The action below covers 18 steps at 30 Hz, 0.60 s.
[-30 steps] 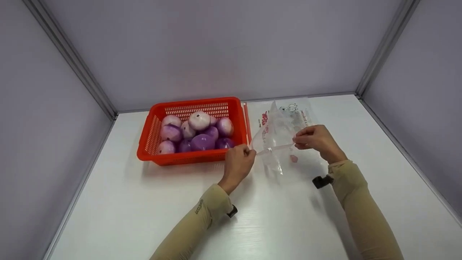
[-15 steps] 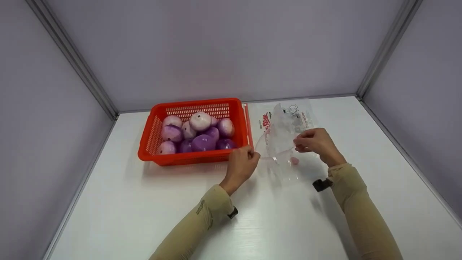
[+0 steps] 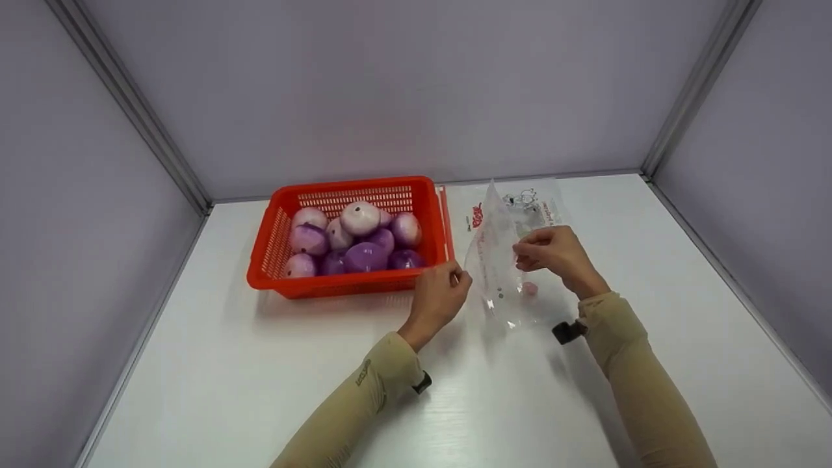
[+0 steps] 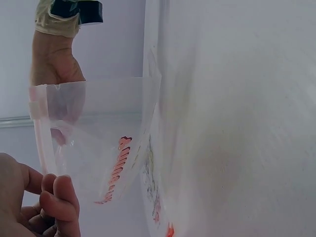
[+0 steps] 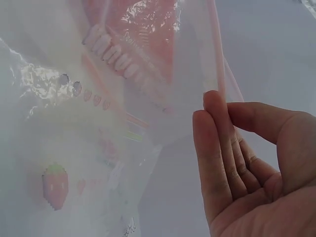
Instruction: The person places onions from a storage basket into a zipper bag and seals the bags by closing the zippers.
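A clear plastic zip bag (image 3: 493, 260) hangs upright between the hands over the white table. Its pink-edged top strip has a slider, seen in the left wrist view. The left hand (image 3: 439, 296), near the basket's front right corner, pinches one side of the bag's top edge. Across from it, the right hand (image 3: 559, 257) pinches the other side between thumb and fingers. A printed strawberry (image 5: 55, 186) and red lettering show on the film in the right wrist view. Whether the bag's mouth is parted cannot be told.
Left of the bag stands a red plastic basket (image 3: 351, 284) with several purple and white onions (image 3: 367, 257) in it. Flat printed bags (image 3: 536, 205) lie on the table behind the held bag. Grey panels (image 3: 416, 91) enclose the back and sides.
The right hand has moved a little left, closer to the left hand, which shifted slightly right. The bag's top edge, stretched between them before, is now slacker. Both hands keep their pinch.
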Each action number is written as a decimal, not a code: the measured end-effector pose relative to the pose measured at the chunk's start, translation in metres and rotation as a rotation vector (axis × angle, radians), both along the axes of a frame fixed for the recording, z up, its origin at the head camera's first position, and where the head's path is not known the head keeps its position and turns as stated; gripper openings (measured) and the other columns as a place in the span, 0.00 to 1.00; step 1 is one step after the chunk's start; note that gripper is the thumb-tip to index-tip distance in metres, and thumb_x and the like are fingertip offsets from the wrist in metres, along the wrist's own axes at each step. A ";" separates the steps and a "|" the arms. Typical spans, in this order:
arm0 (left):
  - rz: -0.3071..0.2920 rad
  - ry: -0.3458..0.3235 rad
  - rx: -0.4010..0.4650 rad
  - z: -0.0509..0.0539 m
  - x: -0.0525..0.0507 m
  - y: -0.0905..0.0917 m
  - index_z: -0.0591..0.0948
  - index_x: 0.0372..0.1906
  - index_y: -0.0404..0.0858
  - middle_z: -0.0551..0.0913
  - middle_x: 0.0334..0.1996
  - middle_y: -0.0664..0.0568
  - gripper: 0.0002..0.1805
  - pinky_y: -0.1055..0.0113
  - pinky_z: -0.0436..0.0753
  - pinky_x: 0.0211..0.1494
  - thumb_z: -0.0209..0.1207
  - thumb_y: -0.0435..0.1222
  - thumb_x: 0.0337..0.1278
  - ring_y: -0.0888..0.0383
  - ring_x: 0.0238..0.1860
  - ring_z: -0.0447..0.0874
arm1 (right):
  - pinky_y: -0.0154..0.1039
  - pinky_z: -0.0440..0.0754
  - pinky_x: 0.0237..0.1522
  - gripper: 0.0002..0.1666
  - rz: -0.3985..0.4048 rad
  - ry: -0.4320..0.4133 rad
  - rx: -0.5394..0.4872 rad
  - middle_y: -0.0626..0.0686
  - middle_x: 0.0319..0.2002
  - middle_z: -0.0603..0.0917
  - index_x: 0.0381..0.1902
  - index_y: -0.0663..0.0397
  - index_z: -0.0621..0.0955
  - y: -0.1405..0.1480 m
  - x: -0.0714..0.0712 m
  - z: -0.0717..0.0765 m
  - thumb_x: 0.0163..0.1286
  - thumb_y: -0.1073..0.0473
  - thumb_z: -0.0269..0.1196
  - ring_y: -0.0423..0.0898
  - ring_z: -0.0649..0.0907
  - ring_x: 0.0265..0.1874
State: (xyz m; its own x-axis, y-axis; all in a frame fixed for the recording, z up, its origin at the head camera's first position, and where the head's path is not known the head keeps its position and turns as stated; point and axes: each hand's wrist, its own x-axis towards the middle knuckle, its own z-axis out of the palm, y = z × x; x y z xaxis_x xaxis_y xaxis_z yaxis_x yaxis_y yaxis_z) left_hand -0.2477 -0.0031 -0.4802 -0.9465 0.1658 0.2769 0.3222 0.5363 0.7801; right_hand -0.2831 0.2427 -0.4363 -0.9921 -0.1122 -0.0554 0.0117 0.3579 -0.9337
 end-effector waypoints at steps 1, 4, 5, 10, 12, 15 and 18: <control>0.000 -0.001 -0.002 0.000 0.000 0.000 0.84 0.30 0.40 0.79 0.21 0.54 0.10 0.72 0.73 0.28 0.59 0.35 0.68 0.61 0.25 0.72 | 0.37 0.90 0.38 0.18 0.001 0.003 0.000 0.53 0.32 0.89 0.47 0.72 0.85 -0.001 0.000 0.000 0.71 0.58 0.70 0.42 0.89 0.29; 0.004 0.001 -0.013 -0.001 0.000 0.000 0.84 0.29 0.40 0.78 0.21 0.54 0.10 0.72 0.72 0.28 0.59 0.36 0.68 0.61 0.25 0.72 | 0.37 0.90 0.38 0.18 -0.001 0.007 0.005 0.52 0.32 0.89 0.46 0.70 0.85 -0.004 -0.001 0.000 0.71 0.57 0.69 0.43 0.89 0.29; 0.005 0.003 -0.016 -0.001 -0.001 -0.001 0.84 0.30 0.40 0.78 0.21 0.54 0.10 0.72 0.72 0.28 0.59 0.36 0.68 0.61 0.25 0.71 | 0.37 0.90 0.38 0.17 -0.001 0.009 0.008 0.52 0.32 0.89 0.46 0.70 0.85 -0.004 -0.001 0.000 0.71 0.57 0.69 0.43 0.89 0.29; 0.000 -0.021 -0.021 -0.002 0.001 -0.001 0.84 0.32 0.42 0.78 0.21 0.55 0.08 0.72 0.72 0.27 0.61 0.38 0.68 0.61 0.24 0.72 | 0.37 0.90 0.38 0.17 0.003 0.020 0.013 0.52 0.31 0.89 0.45 0.69 0.86 -0.007 -0.002 -0.001 0.71 0.57 0.70 0.43 0.89 0.28; 0.000 -0.022 -0.023 -0.002 0.002 -0.001 0.84 0.33 0.42 0.78 0.20 0.55 0.08 0.73 0.72 0.27 0.61 0.39 0.69 0.61 0.24 0.72 | 0.37 0.90 0.37 0.17 0.008 0.025 0.004 0.52 0.30 0.89 0.45 0.70 0.85 -0.007 -0.002 -0.001 0.70 0.58 0.70 0.43 0.89 0.28; 0.009 -0.001 -0.034 -0.002 0.002 0.000 0.84 0.33 0.42 0.79 0.20 0.55 0.07 0.72 0.72 0.27 0.61 0.38 0.68 0.61 0.24 0.72 | 0.37 0.90 0.37 0.17 0.021 0.035 -0.007 0.52 0.29 0.89 0.44 0.71 0.85 -0.009 -0.002 -0.001 0.70 0.59 0.70 0.43 0.89 0.27; 0.020 0.012 -0.049 -0.001 0.001 0.000 0.83 0.31 0.41 0.79 0.21 0.54 0.07 0.72 0.72 0.28 0.61 0.36 0.67 0.61 0.24 0.72 | 0.38 0.90 0.37 0.17 0.038 0.045 -0.012 0.52 0.29 0.89 0.44 0.72 0.85 -0.011 -0.002 0.000 0.70 0.59 0.70 0.43 0.89 0.27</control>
